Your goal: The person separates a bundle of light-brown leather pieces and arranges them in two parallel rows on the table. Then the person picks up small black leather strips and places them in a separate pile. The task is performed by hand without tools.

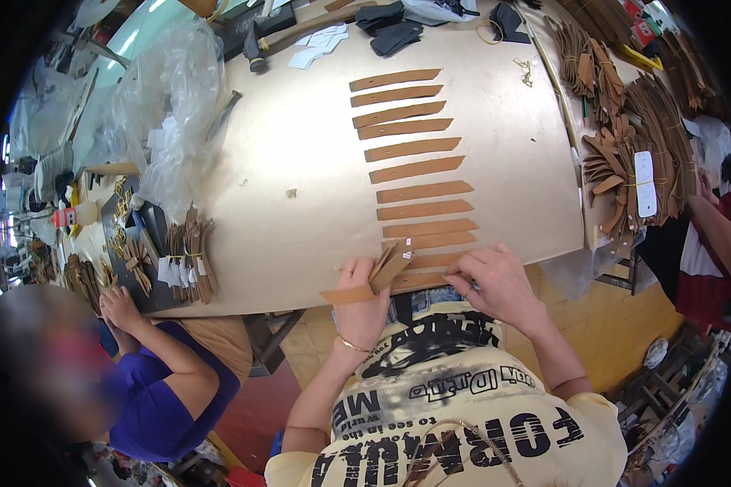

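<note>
My left hand (pixel 361 318) is closed around a small bunch of brown leather strips (pixel 392 265), some with little white tags. One tan strip lies across the back of its fingers. My right hand (pixel 499 286) has its thumb and forefinger pinched at the right end of the leather strip (pixel 418 281) nearest the table's front edge. Beyond both hands, several similar leather strips (pixel 425 192) lie flat in a column, spaced apart, running up the table. Most have a pointed or slanted right end and a small slit near the left.
The table (pixel 292 243) has a pale tan top. At its far side lie a hammer (pixel 256 50) and dark pieces (pixel 390 32). Bundled brown strips (pixel 188 258) sit left, and larger bundles (pixel 650 154) right. Another person (pixel 166 390) works at the left; someone's arm (pixel 711 223) shows right.
</note>
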Motion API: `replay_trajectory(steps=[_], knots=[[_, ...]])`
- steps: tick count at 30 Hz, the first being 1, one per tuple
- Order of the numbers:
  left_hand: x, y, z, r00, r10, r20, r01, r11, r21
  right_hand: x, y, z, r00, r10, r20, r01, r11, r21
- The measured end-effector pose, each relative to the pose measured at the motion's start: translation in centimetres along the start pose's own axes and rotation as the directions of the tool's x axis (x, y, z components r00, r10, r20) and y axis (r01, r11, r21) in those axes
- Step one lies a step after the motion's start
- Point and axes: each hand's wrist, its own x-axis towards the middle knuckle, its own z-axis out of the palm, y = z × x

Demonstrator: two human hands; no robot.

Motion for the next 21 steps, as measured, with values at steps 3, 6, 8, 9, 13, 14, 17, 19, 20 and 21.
replay_trajectory(steps=[3, 6, 8, 9, 13, 14, 17, 19, 20, 21], knots=[[0.2, 0.0, 0.0, 1.0, 0.0, -0.004, 0.0, 1.0, -0.018, 0.2, 0.2, 0.2, 0.997, -0.042, -0.065, 0.036, 0.995, -0.091], [0.1, -0.1, -0.1, 1.0, -0.011, -0.015, 0.01, 0.999, -0.05, 0.2, 0.3, 0.5, 0.982, -0.081, -0.171, 0.056, 0.987, -0.149], [0.1, -0.5, -0.5, 0.999, -0.025, -0.047, 0.023, 0.999, -0.034, 0.0, 0.3, 0.7, 0.966, -0.078, -0.248, 0.041, 0.987, -0.152], [0.3, -0.7, -0.8, 0.99, -0.131, -0.044, 0.124, 0.984, -0.129, -0.1, 0.3, 0.8, 0.954, -0.078, -0.291, 0.035, 0.988, -0.149], [0.5, -1.0, -2.3, 0.904, -0.427, -0.038, 0.354, 0.793, -0.495, 0.0, 0.5, 1.6, 0.931, -0.102, -0.351, 0.01, 0.967, -0.253], [0.6, -1.0, -2.8, 0.885, -0.464, -0.037, 0.352, 0.719, -0.6, 0.2, 0.7, 1.9, 0.937, -0.117, -0.329, 0.015, 0.954, -0.298], [1.4, -1.1, -4.9, 0.905, -0.395, 0.161, 0.371, 0.545, -0.752, 0.4, 1.2, 2.4, 0.943, -0.141, -0.302, 0.029, 0.938, -0.347], [1.6, -0.6, -5.4, 0.916, -0.318, 0.243, 0.359, 0.385, -0.85, 0.2, 1.3, 2.5, 0.946, -0.139, -0.294, 0.029, 0.936, -0.35], [1.8, -0.3, -5.3, 0.906, -0.281, 0.315, 0.398, 0.315, -0.862, 0.1, 1.3, 2.4, 0.947, -0.136, -0.289, 0.027, 0.936, -0.351], [2.1, 0.0, -5.2, 0.898, -0.23, 0.375, 0.424, 0.222, -0.878, 0.1, 1.2, 2.2, 0.952, -0.126, -0.279, 0.024, 0.94, -0.341]])
